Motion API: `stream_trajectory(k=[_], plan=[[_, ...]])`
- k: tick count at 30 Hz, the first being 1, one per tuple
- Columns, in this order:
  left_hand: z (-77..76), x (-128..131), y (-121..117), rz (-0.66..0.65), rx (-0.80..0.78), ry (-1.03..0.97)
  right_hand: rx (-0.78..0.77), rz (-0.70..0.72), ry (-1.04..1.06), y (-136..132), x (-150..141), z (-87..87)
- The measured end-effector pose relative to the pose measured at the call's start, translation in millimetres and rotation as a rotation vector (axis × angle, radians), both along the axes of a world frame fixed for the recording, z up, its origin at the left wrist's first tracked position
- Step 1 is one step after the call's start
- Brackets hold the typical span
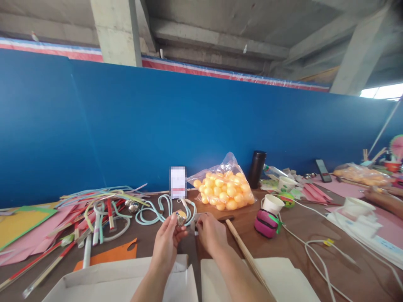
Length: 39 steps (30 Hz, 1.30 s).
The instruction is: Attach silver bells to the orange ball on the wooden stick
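Observation:
My left hand is raised over the brown table, fingers pinched round a small round metal bell. My right hand lies just to its right, fingers curled on a small grey thing I cannot make out. A pale blue cord lies coiled just beyond both hands. A clear bag of orange balls sits behind my right hand.
Coloured strips and paper sheets pile at the left. A wooden stick runs along my right forearm. A pink pouch, paper cups, a black flask, white cables and open cardboard boxes surround them.

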<state>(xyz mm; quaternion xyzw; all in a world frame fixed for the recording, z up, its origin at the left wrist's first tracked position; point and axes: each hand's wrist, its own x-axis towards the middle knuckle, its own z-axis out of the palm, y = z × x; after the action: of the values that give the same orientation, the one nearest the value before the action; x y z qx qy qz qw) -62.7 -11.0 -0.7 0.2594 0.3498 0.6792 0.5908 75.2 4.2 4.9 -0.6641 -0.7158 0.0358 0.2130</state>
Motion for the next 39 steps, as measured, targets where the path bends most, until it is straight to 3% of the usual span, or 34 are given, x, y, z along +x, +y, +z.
stream_trajectory(k=[18, 23, 30, 39], plan=[[-0.7, -0.2, 0.1, -0.006, 0.006, 0.028, -0.014, 0.008, 0.065, -0.4, 1.2, -0.9], [-0.9, -0.3, 0.3, -0.013, 0.017, 0.042, 0.075, 0.018, 0.397, 0.8, 6.8, -5.1], [-0.1, -0.3, -0.7, -0.015, 0.01, 0.045, -0.179, 0.077, 1.147, 13.7, 6.0, -17.1], [0.6, -1.2, -0.5, -0.026, 0.001, 0.035, -0.213, 0.093, 1.391, 12.5, 6.6, -5.3]])
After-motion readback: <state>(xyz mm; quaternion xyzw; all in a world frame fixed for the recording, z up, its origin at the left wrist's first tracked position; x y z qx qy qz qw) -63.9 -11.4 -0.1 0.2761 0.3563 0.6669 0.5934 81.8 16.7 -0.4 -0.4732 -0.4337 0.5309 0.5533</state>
